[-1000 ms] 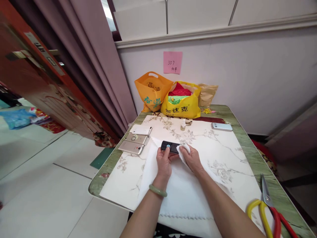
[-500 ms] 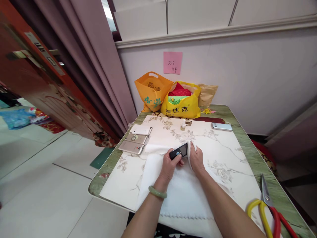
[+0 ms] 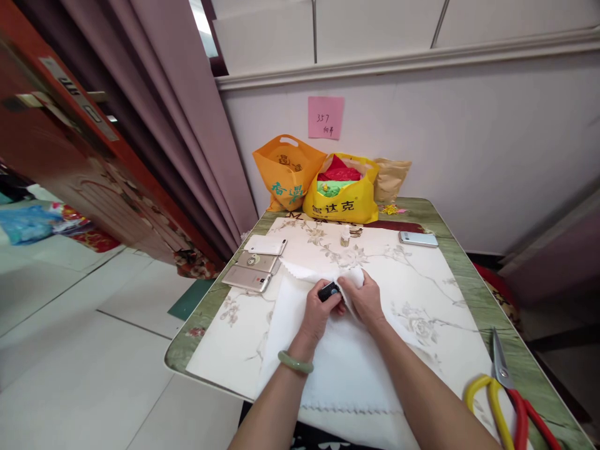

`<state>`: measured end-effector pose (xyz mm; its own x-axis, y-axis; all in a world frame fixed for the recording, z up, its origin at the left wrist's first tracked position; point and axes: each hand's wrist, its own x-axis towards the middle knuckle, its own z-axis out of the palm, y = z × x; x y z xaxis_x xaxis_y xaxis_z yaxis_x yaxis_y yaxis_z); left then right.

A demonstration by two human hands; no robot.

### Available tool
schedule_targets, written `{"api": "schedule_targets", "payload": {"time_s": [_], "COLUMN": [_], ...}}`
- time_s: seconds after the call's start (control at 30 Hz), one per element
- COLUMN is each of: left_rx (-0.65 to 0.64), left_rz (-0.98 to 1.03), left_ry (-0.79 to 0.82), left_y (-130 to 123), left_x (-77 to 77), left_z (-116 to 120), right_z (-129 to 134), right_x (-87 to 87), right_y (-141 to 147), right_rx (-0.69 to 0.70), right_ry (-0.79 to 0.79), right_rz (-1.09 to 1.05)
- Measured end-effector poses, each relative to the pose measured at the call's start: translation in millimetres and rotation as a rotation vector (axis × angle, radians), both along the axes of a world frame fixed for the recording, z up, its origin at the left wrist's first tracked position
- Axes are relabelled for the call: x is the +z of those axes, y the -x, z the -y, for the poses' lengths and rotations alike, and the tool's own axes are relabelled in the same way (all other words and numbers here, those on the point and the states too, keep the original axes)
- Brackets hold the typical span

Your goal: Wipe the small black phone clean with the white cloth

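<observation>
A small black keypad phone (image 3: pixel 327 292) is gripped at its lower end by my left hand (image 3: pixel 319 307), thumb on its keys. My right hand (image 3: pixel 364 300) pinches a fold of a white cloth (image 3: pixel 347 381) over the phone's other end, so the screen is hidden. The rest of the cloth spreads below both hands, over the table edge and my lap. A green bangle (image 3: pixel 295 362) circles my left wrist.
Several phones lie on the table: a white phone (image 3: pixel 265 244) with others at left, a silver phone (image 3: pixel 419 239) at right. A small bottle (image 3: pixel 345 236), yellow bag (image 3: pixel 342 203) and orange bag (image 3: pixel 287 172) stand behind. Large scissors (image 3: pixel 505 381) lie near right.
My right hand has moved left with the cloth, covering the phone's screen that showed before. A corner of the cloth now lifts up beside the phones on the left.
</observation>
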<state>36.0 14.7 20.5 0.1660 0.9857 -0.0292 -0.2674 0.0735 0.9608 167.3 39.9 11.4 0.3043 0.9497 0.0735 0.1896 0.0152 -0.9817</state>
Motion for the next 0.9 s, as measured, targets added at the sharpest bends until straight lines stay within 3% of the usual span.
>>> {"api": "schedule_targets", "payload": {"time_s": [0.2,0.37,0.6,0.8,0.9], "left_rx": [-0.039,-0.022,0.007,0.127,0.051], "left_rz": [-0.033,0.007,0.058,0.191,0.171], "left_ry": [0.0,0.041,0.073,0.094,0.084], "left_y": [-0.6,-1.1,-2.6,-3.0,-2.2], "left_x": [0.5,3.3,2.9,0.8,2.3], "left_z": [1.3,1.0,-0.9,-4.2,-3.5], "right_z": [-1.1,1.7,-1.9,1.5,0.6], "right_x": [-2.1,3.9,-3.8,2.3,1.4], "right_y": [-1.5,0.3,-1.5,0.0,-1.2], "right_rx": [-0.097,0.007,-0.057,0.145,0.065], "right_ry": [-0.049,0.007,-0.029,-0.018,-0.045], "right_rz": [-0.015,-0.016,-0.026,0.037,0.032]}}
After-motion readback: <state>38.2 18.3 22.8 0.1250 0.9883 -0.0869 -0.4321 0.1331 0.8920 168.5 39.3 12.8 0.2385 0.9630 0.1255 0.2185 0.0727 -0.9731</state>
